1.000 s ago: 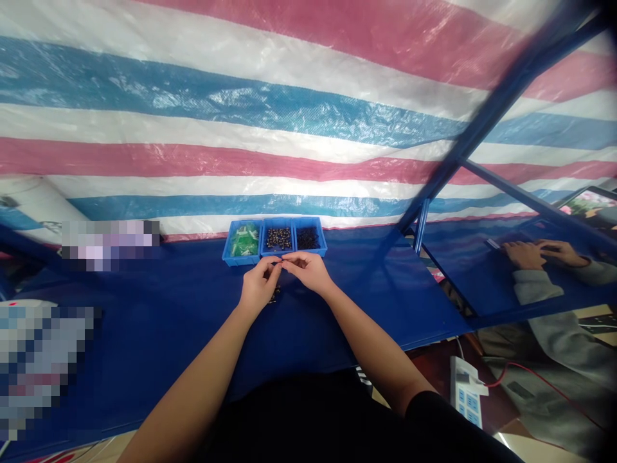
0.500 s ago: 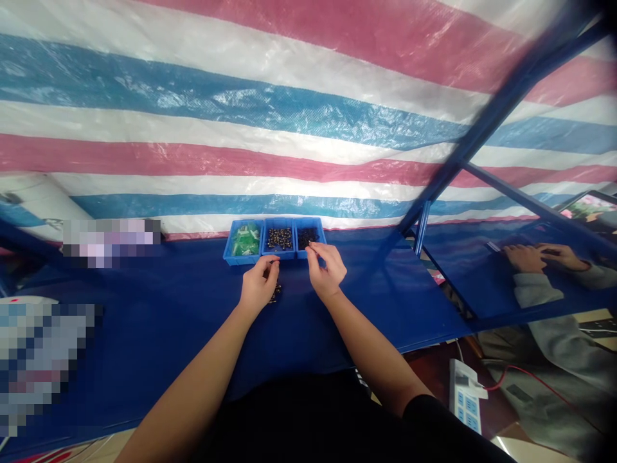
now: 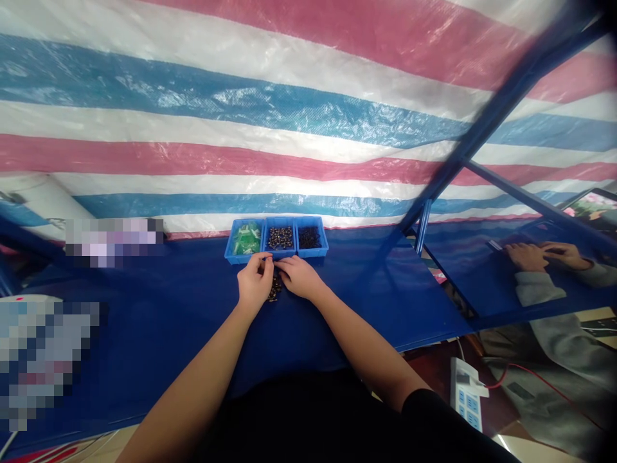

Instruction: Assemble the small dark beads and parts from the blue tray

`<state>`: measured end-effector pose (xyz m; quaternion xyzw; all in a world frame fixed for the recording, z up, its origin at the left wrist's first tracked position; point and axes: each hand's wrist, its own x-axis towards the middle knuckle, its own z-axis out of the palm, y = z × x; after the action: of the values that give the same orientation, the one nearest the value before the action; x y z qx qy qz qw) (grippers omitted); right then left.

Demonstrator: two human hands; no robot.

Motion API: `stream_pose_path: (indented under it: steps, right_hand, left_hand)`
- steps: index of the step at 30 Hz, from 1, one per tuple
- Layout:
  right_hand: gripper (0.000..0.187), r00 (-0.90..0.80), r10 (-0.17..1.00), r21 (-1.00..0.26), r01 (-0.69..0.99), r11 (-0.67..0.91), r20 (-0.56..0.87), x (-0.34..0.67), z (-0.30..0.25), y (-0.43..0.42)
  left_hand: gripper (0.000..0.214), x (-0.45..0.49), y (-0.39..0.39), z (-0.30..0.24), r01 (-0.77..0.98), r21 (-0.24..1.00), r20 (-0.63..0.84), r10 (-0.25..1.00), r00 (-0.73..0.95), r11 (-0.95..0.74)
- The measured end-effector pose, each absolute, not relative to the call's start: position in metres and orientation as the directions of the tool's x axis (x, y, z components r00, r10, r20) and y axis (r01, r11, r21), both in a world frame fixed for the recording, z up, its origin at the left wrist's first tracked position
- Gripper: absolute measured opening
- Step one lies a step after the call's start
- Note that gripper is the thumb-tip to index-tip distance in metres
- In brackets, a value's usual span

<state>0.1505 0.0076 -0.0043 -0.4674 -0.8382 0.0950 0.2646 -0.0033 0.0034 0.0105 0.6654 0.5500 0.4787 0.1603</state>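
Observation:
My left hand [image 3: 254, 280] is closed in a pinch in front of the blue bins, on something too small to make out. Close against it, my right hand [image 3: 299, 276] also pinches, its fingertips meeting the left ones; what they hold is hidden. Below the fingers a small pile of brass-and-black parts [image 3: 274, 290] lies on the blue table. Just beyond stand three joined blue bins: the left bin [image 3: 236, 258] with green-and-white pieces [image 3: 247, 238], the middle one with small brass-coloured parts [image 3: 280, 237], the right one with small black parts [image 3: 308, 237].
A blue metal frame [image 3: 446, 170] rises at the right. Beyond it a co-worker's hands [image 3: 527, 256] work at the blue table. A white power strip [image 3: 466, 399] with a red cable sits low at the right. Blurred-out items lie at the left. A striped sheet [image 3: 270, 138] hangs behind.
My right hand has moved left and toward me, from the bin of black parts to my left fingertips. The left hand has barely shifted.

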Motion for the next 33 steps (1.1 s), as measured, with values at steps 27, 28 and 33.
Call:
stream_pose_path:
  steps: [27,28,33]
  right_hand:
    - [0.019,-0.134,0.913,-0.771,0.497,0.398,0.385,0.164,-0.002,0.007]
    - [0.018,-0.092,0.920,-0.804,0.458,0.378,0.380,0.163,-0.003,0.007]
    - [0.020,0.015,0.966,-0.948,0.197,0.251,0.259,0.160,-0.007,0.012]
  left_hand:
    - [0.025,-0.002,0.002,0.008,0.584,0.697,0.433,0.893,0.118,-0.416]
    - [0.026,-0.002,0.002,0.008,0.581,0.694,0.431,0.891,0.140,-0.426]
    - [0.027,-0.001,0.003,0.005,0.580,0.679,0.429,0.884,0.183,-0.450]
